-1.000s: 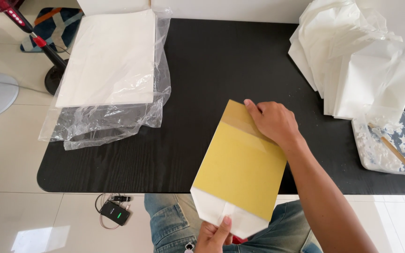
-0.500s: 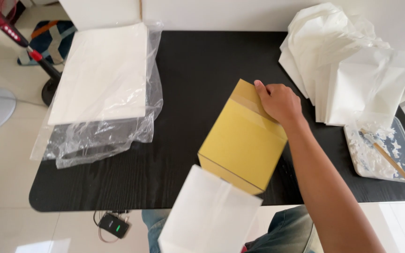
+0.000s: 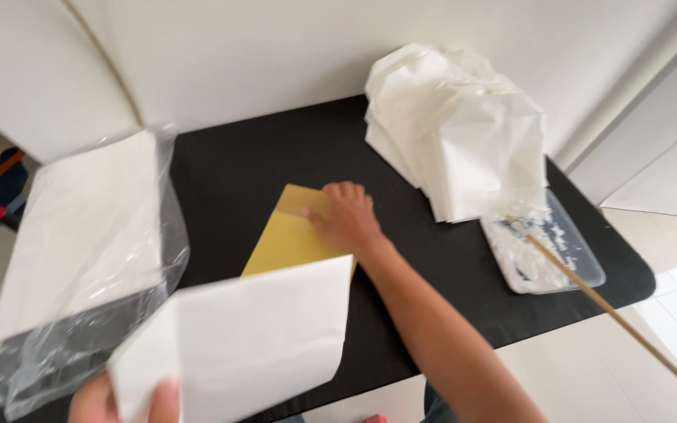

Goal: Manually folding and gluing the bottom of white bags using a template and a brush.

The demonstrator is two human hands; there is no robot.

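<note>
Lifted clear now — white paper sheet (image 3: 252,337), half a second back still low at the bench (image 3: 464,258) edge, pinched in left hand (image 3: 123,401) grip. Right hand (image 3: 344,219) stays flat, unclenched, pressing yellow envelope (image 3: 287,235) onto the bench — sheet separated from envelope.

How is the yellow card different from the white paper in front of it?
The yellow card lies flat on the black table; the white sheet is lifted up in the air. The right hand presses on the yellow card, while the left hand grips the white sheet by its bottom edge. The white sheet looks bigger and hides part of the yellow card. Both are flat and have straight edges.
</note>
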